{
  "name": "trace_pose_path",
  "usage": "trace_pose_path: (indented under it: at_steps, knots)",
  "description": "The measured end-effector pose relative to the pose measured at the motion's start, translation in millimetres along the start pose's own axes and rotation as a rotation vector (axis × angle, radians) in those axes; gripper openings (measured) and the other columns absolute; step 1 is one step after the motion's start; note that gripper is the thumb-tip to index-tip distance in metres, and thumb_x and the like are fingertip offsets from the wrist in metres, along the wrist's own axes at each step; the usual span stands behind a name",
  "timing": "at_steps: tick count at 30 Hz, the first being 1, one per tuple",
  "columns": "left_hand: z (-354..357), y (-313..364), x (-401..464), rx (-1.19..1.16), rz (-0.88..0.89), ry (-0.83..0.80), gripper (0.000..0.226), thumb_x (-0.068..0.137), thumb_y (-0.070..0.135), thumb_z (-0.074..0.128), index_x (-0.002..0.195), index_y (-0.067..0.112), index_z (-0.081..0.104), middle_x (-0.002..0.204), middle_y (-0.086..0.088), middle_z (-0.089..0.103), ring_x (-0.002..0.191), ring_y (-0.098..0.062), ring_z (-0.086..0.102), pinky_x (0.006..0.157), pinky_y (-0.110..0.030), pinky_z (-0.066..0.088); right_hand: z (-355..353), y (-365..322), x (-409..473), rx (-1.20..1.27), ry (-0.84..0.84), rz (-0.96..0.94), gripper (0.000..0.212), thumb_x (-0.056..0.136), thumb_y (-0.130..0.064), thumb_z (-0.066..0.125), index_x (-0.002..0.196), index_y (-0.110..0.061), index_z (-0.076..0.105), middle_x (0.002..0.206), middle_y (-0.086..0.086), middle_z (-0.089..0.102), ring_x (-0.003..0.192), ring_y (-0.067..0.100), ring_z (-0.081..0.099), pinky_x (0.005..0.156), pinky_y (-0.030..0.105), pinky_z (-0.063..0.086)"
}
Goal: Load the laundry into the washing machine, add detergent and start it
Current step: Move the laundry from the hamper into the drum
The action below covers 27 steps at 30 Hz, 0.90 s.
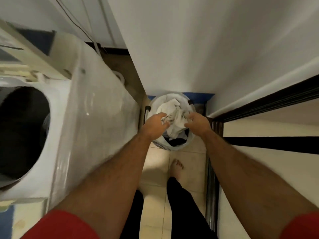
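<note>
A round laundry basket (181, 147) stands on the floor against the wall, holding a white patterned cloth (172, 111) on top of darker clothes. My left hand (156, 124) grips the cloth's left side. My right hand (198, 122) closes on its right side. Both hands are over the basket's mouth. The white top-loading washing machine (96, 107) stands to the left with its lid up and its dark drum opening (22, 131) showing some clothes inside.
A white wall (189, 49) rises behind the basket. A dark door frame and threshold (214, 152) run along the right. My bare foot (177, 168) stands on pale floor tiles just in front of the basket. A hose lies behind the machine.
</note>
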<state>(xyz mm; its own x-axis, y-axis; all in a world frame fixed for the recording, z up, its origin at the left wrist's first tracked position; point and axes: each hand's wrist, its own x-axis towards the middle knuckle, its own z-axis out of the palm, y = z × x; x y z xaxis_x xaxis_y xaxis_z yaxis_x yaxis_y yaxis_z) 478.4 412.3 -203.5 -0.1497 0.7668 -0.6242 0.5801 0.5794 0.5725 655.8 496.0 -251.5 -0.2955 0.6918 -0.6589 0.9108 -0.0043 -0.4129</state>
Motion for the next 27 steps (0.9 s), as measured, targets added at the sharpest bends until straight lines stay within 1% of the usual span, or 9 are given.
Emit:
trace_pose_path:
  at_steps: [3, 7, 10, 13, 16, 18, 20, 23, 27]
  knots:
    - [33, -26, 48, -0.025, -0.048, -0.026, 0.052, 0.093, 0.030, 0.059, 0.140, 0.010, 0.045, 0.141, -0.011, 0.051, 0.126, -0.026, 0.051, 0.104, -0.033, 0.041, 43, 26, 51, -0.041, -0.055, 0.004, 0.053, 0.089, -0.027, 0.064, 0.137, -0.010, 0.048, 0.138, 0.014, 0.051, 0.127, 0.031, 0.047, 0.102, 0.031, 0.036]
    - [74, -70, 98, -0.116, -0.089, -0.030, 0.049, 0.093, 0.031, 0.058, 0.137, 0.013, 0.049, 0.137, -0.007, 0.055, 0.125, -0.025, 0.052, 0.105, -0.035, 0.041, 107, 59, 121, -0.018, -0.148, -0.007, 0.060, 0.090, -0.036, 0.061, 0.140, -0.007, 0.042, 0.142, 0.015, 0.047, 0.135, 0.032, 0.042, 0.113, 0.041, 0.031]
    - [95, -100, 129, -0.178, -0.121, -0.026, 0.050, 0.093, 0.031, 0.057, 0.139, 0.015, 0.048, 0.138, -0.005, 0.054, 0.125, -0.023, 0.051, 0.105, -0.037, 0.042, 150, 81, 169, -0.051, -0.118, 0.070, 0.095, 0.071, -0.058, 0.068, 0.148, -0.017, 0.031, 0.151, 0.011, 0.037, 0.140, 0.032, 0.033, 0.114, 0.047, 0.031]
    - [112, -125, 157, -0.208, -0.132, -0.003, 0.042, 0.094, 0.026, 0.056, 0.135, 0.016, 0.051, 0.132, -0.002, 0.057, 0.115, -0.015, 0.054, 0.092, -0.025, 0.040, 185, 95, 209, -0.149, -0.063, 0.130, 0.102, 0.072, -0.055, 0.071, 0.152, -0.022, 0.016, 0.158, 0.014, 0.021, 0.145, 0.034, 0.022, 0.115, 0.050, 0.027]
    - [123, -141, 179, -0.194, -0.121, 0.028, 0.043, 0.095, 0.025, 0.056, 0.136, 0.014, 0.050, 0.131, -0.004, 0.058, 0.111, -0.014, 0.054, 0.088, -0.021, 0.036, 206, 104, 237, -0.200, -0.055, 0.141, 0.108, 0.075, -0.052, 0.073, 0.154, -0.017, 0.008, 0.158, 0.015, 0.020, 0.145, 0.035, 0.022, 0.116, 0.048, 0.026]
    - [128, -149, 189, -0.198, -0.125, 0.043, 0.045, 0.094, 0.026, 0.057, 0.137, 0.013, 0.049, 0.131, -0.006, 0.058, 0.115, -0.018, 0.056, 0.088, -0.021, 0.037, 214, 109, 249, -0.218, -0.066, 0.157, 0.106, 0.081, -0.046, 0.070, 0.154, -0.013, 0.001, 0.158, 0.016, 0.020, 0.144, 0.036, 0.025, 0.117, 0.046, 0.025]
    - [130, -154, 194, -0.202, -0.128, 0.049, 0.045, 0.094, 0.026, 0.057, 0.136, 0.013, 0.050, 0.131, -0.005, 0.058, 0.116, -0.018, 0.056, 0.088, -0.020, 0.036, 219, 114, 257, -0.228, -0.060, 0.192, 0.085, 0.093, -0.035, 0.058, 0.154, -0.010, 0.004, 0.157, 0.018, 0.023, 0.142, 0.034, 0.030, 0.116, 0.044, 0.027]
    - [130, -155, 191, -0.211, -0.133, 0.050, 0.043, 0.094, 0.025, 0.057, 0.135, 0.012, 0.051, 0.123, 0.000, 0.058, 0.110, -0.015, 0.054, 0.088, -0.020, 0.036, 215, 111, 252, -0.169, -0.072, 0.196, 0.053, 0.101, -0.026, 0.044, 0.147, -0.004, 0.032, 0.153, 0.017, 0.035, 0.139, 0.030, 0.037, 0.112, 0.037, 0.030]
    - [119, -138, 169, -0.355, -0.178, 0.064, 0.038, 0.094, 0.024, 0.057, 0.130, 0.010, 0.054, 0.114, -0.003, 0.059, 0.101, -0.022, 0.058, 0.092, -0.040, 0.051, 188, 88, 218, 0.032, -0.012, 0.170, 0.045, 0.098, -0.032, 0.049, 0.131, -0.002, 0.051, 0.139, 0.019, 0.049, 0.129, 0.031, 0.046, 0.105, 0.035, 0.034]
